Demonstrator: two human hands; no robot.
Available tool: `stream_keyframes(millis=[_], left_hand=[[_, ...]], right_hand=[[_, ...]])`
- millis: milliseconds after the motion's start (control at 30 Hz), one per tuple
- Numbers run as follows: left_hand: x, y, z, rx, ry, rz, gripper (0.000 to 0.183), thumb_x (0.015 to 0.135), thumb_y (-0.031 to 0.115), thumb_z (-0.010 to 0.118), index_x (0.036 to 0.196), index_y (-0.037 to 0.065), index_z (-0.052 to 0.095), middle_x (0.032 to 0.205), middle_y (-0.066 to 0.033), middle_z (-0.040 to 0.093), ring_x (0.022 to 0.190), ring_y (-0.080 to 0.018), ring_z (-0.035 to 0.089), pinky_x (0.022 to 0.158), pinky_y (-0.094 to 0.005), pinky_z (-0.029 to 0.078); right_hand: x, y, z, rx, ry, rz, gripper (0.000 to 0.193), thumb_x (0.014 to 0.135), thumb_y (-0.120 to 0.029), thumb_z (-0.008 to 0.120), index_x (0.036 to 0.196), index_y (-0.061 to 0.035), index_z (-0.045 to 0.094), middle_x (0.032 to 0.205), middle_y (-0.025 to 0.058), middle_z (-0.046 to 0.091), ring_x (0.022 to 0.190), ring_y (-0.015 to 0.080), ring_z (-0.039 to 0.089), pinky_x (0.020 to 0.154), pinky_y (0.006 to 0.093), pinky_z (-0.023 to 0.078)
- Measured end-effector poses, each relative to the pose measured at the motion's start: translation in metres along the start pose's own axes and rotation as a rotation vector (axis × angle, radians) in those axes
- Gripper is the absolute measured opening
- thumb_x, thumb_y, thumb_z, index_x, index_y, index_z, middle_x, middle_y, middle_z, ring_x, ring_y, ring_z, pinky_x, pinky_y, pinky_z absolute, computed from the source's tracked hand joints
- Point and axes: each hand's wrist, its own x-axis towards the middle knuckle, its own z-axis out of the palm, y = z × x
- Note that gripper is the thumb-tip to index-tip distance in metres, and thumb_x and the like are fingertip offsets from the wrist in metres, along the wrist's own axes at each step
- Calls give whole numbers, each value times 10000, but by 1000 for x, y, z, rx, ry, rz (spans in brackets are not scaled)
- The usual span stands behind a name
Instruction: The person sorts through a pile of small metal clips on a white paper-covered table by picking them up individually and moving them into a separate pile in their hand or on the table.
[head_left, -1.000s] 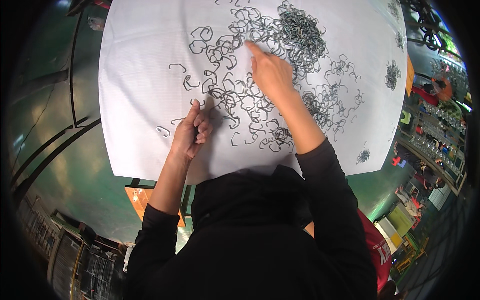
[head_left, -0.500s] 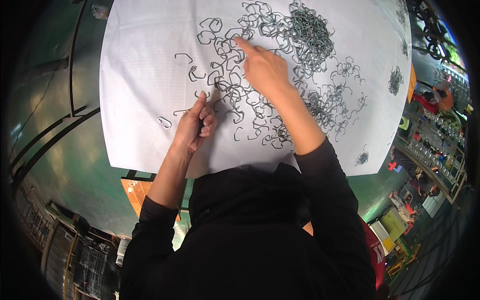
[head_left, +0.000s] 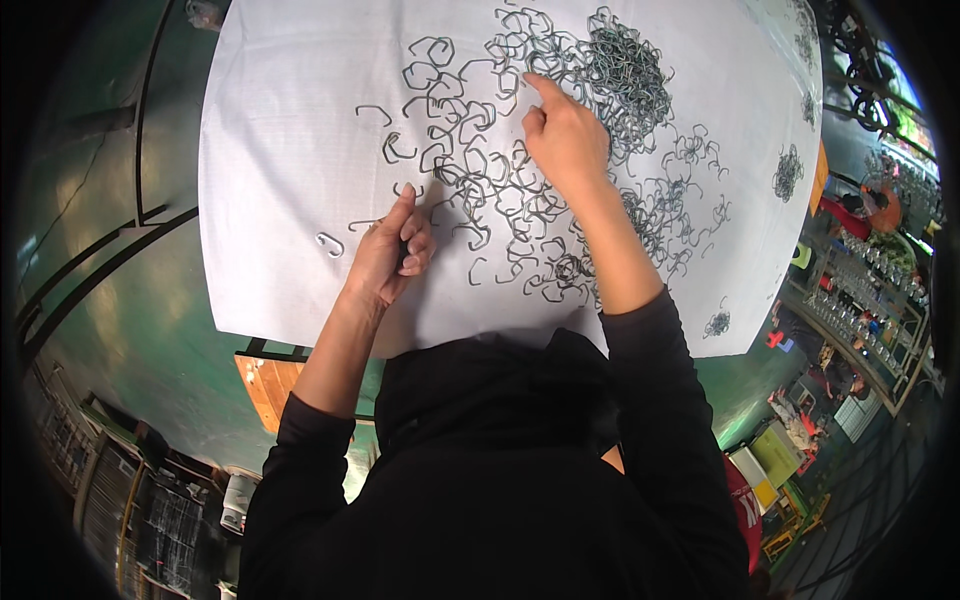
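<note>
Many bent metal wire clips, C-shaped and dark grey, lie scattered over a white sheeted table. My right hand reaches over the spread with its index finger stretched out, the tip at loose clips near the far middle. Its other fingers are partly curled and I see nothing held in them. Lower and to the left, my left hand has its fingers curled and thumb pointing up, beside a few single clips. Whatever may lie inside that curl is hidden. A lone clip rests left of it.
A dense heap of clips stands at the far right of the spread, with a looser patch nearer. Small separate piles lie along the right edge. A wooden stool shows below the table's near left edge. People and racks appear at right.
My right hand has moved right, toward the dense heap, and some clips near its fingertip have shifted right. My left hand has stayed in place.
</note>
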Motion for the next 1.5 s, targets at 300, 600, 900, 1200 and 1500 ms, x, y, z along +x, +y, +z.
stream_keyframes(millis=[300,600,900,1200,1500], left_hand=[[1,1,0,19,-33,0,482,923,425,435,552,145,307,488,8,302,379,-69,255,297,-181,164],[4,3,6,48,-87,-4,402,934,406,414,673,100,435,601,-30,457,498,-97,424,391,-198,311],[23,13,54,-4,-100,132,453,966,355,310,1095,-37,497,945,-96,582,881,-192,598,687,-242,517],[23,31,27,-174,-43,282,376,947,335,386,1000,-3,543,791,-28,523,718,-143,524,588,-223,443],[5,42,-3,-208,104,355,333,941,325,407,960,22,547,791,-27,520,706,-131,524,583,-223,447]], right_hand=[[8,1,15,44,-20,67,119,784,-174,588,838,-68,595,833,106,618,733,306,615,635,418,485],[6,11,-7,-150,-21,2,129,786,-107,539,800,21,548,764,187,611,662,363,615,615,443,495],[-1,-28,-42,416,-325,20,223,806,-199,583,995,-82,606,821,137,650,788,306,620,699,403,473],[17,-21,-10,55,-316,-13,376,859,-196,505,1232,-148,494,918,133,643,843,330,604,755,414,468],[22,-10,2,210,-126,-65,62,769,-145,622,804,-97,639,799,62,608,719,269,608,633,380,481]])
